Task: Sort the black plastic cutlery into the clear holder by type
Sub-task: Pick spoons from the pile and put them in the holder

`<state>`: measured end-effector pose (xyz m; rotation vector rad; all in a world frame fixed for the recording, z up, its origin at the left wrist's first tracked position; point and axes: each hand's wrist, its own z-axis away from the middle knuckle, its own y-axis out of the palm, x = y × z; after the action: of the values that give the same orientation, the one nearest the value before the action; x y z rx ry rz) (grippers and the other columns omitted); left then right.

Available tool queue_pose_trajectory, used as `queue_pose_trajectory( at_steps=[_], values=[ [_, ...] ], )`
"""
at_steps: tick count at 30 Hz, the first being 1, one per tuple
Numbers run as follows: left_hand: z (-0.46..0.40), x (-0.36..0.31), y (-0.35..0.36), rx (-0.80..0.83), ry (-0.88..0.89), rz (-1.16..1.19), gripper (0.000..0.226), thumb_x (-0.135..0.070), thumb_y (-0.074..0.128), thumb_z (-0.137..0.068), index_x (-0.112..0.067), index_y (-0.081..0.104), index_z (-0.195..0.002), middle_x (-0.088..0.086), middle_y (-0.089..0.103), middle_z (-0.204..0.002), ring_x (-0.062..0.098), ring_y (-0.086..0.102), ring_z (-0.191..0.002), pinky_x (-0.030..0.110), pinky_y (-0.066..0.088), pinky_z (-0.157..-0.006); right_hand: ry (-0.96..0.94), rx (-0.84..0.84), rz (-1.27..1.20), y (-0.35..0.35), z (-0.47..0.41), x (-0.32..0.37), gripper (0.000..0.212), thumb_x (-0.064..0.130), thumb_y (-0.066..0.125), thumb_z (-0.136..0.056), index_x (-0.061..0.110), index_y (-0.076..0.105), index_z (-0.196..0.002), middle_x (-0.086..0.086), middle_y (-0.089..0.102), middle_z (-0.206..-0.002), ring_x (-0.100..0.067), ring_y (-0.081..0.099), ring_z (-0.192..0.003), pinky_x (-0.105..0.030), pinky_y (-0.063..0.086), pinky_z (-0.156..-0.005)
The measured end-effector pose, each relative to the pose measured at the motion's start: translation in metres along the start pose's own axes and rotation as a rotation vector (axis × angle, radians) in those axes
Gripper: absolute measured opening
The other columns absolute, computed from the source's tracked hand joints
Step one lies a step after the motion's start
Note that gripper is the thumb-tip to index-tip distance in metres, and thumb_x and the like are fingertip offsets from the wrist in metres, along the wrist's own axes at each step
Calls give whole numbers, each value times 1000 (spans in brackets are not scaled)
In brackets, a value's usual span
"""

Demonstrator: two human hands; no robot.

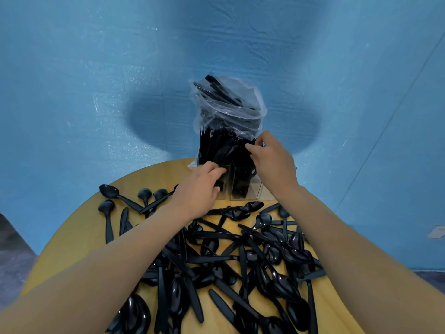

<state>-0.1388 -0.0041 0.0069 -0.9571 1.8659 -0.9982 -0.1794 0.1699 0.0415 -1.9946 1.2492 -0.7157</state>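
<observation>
A clear holder [238,186] with several compartments stands at the far edge of the round table, packed with upright black cutlery [216,145]. My left hand [199,189] grips the front left wall of the holder, fingers curled over its rim. My right hand [272,160] is at the right compartment and pinches the tops of black cutlery standing there. A big heap of loose black spoons, knives and forks [240,261] covers the near half of the table.
Behind the holder a clear plastic bag [228,104] holds more black cutlery. A few spoons [110,191] lie apart at the left of the yellow wooden table [72,242]. A blue wall rises right behind the table.
</observation>
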Motion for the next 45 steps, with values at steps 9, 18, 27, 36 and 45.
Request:
queue_pose_trajectory(
  at_steps=[9, 18, 27, 36, 45],
  values=[
    [44, -16, 1, 124, -49, 70, 31, -26, 48, -97, -23, 52, -128, -8, 46, -129, 12, 47, -118, 25, 40, -92, 194, 181, -245, -20, 90, -8, 32, 13, 53, -94, 16, 57, -126, 0, 53, -112, -17, 53, -96, -22, 38, -80],
    [64, -58, 26, 273, -89, -23, 34, -40, 46, -96, -21, 53, -123, 0, 52, -122, 18, 44, -117, 34, 42, -96, 327, 461, -125, -40, 159, -19, 35, 36, 58, -91, 23, 58, -124, 0, 55, -120, -21, 45, -115, -36, 39, -96],
    [55, -70, 29, 166, -159, 154, 9, -20, 46, -98, -18, 50, -91, 3, 53, -100, 19, 49, -91, 31, 42, -76, 426, 403, -313, -40, 162, -12, 26, 15, 60, -91, 17, 63, -117, -1, 59, -119, -19, 52, -114, -27, 40, -93],
    [61, -80, 10, 24, 20, 135, 9, -16, 38, -100, -11, 45, -99, -1, 46, -93, 18, 48, -69, 31, 38, -58, 591, 259, -717, -58, 144, -3, 8, 19, 68, -85, 20, 61, -83, 3, 64, -79, -9, 60, -70, -22, 46, -60],
    [73, -72, -2, 86, 169, -22, 6, -16, 37, -100, -13, 39, -95, 1, 50, -90, 21, 51, -76, 33, 43, -69, 845, 352, -1265, -76, 143, 6, 11, 16, 62, -90, 6, 63, -94, -4, 62, -77, -6, 53, -44, -13, 38, -39]
  ],
)
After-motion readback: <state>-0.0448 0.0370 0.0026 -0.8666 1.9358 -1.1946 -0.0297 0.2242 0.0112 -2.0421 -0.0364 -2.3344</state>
